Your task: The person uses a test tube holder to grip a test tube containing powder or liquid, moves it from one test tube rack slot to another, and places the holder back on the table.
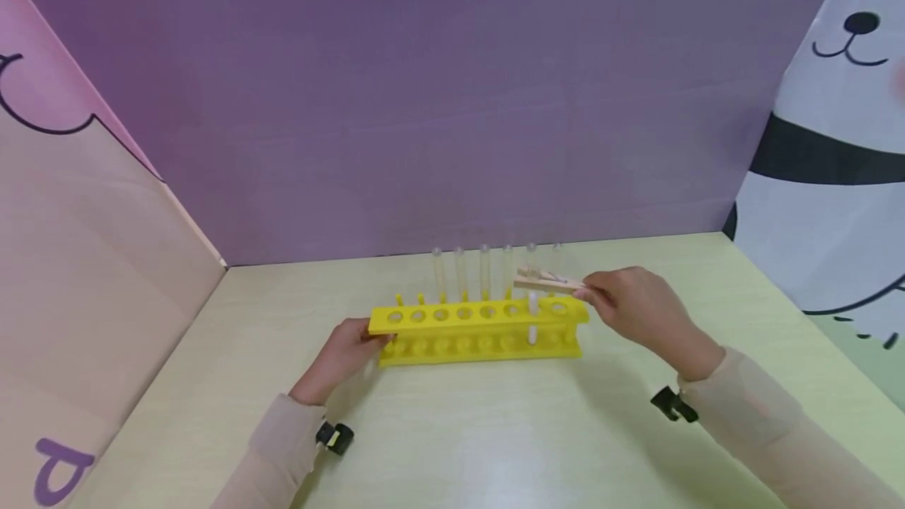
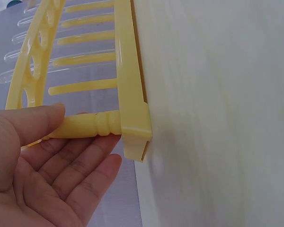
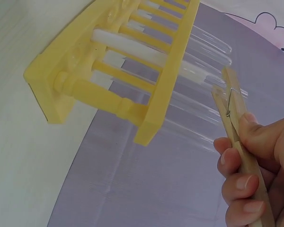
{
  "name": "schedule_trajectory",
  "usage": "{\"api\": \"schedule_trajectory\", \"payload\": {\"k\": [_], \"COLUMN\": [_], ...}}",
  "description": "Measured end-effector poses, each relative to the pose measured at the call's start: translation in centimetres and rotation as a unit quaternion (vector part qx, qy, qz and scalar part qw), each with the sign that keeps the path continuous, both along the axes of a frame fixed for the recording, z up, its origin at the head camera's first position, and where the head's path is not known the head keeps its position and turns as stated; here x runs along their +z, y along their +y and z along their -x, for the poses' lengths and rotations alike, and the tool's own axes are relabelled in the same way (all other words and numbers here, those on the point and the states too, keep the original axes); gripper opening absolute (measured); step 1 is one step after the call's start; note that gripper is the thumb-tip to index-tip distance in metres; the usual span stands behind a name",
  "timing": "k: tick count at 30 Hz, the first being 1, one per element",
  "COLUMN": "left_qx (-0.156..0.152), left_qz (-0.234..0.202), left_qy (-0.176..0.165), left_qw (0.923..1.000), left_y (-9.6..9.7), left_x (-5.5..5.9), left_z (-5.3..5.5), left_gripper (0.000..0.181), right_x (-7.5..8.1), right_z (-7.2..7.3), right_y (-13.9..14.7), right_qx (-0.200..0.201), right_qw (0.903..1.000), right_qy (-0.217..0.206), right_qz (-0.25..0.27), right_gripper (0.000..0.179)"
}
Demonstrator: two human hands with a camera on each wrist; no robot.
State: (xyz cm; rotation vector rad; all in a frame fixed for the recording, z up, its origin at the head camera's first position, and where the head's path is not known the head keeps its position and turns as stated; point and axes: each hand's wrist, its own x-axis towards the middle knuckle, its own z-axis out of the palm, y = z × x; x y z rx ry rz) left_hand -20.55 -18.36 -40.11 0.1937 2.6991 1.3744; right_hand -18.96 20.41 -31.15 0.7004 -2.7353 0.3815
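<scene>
Steadying the yellow plastic rack (image 1: 477, 325) on the pale bench (image 1: 481, 430), my left hand (image 1: 348, 348) gripped its end; my right hand (image 1: 636, 309) held the wooden spring clamp (image 1: 547, 283), ideally level, near the racked white-filled tube's (image 1: 533, 303) top.

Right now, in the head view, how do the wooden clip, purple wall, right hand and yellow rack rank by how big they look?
1. Purple wall, by far the largest
2. Yellow rack
3. Right hand
4. Wooden clip, only partly showing beyond the hand
</scene>
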Motion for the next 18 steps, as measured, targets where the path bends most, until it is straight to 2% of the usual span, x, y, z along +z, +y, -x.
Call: {"api": "schedule_trajectory", "payload": {"k": [18], "left_qx": [-0.006], "left_qz": [-0.002], "left_qy": [0.0], "left_qw": [1.0], "left_y": [0.0], "left_x": [0.0], "left_z": [0.0], "left_gripper": [0.028], "right_x": [-1.5], "right_z": [-0.2], "right_y": [0.0], "right_qx": [0.015], "right_qw": [0.9998], "right_qy": [0.014], "right_qz": [0.005], "right_gripper": [0.013]}}
